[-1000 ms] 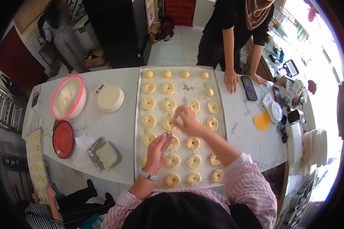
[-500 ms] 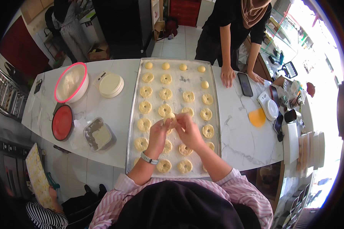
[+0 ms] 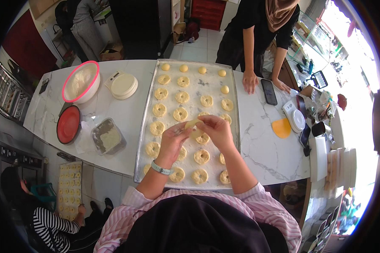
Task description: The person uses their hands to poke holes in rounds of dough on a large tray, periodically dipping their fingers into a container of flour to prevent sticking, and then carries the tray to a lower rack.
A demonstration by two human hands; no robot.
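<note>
Above the middle of a floured metal tray (image 3: 203,83), both my hands hold one pale dough ring (image 3: 194,124) that looks stretched and tilted. My left hand (image 3: 174,142) pinches its left side, fingers curled and dusted with flour. On the other side, my right hand (image 3: 218,132) grips the dough between thumb and fingers. Flattened dough rings (image 3: 182,97) lie in rows on the tray beneath and around my hands; some are partly hidden by them. Several round dough balls (image 3: 183,68) sit along the far edge, with one more at the right side.
Left on the marble table stand a pink-rimmed bowl (image 3: 85,94), a scale (image 3: 123,86), a red lid (image 3: 69,125) and a flour tub (image 3: 108,137). A co-worker's hands (image 3: 250,82) rest beside a phone (image 3: 269,92). Lower left, another person holds a dough tray (image 3: 70,189).
The dough between my hands has gone from a ball-like lump to a wider ring. At lower left, the other person and their tray have come further into view.
</note>
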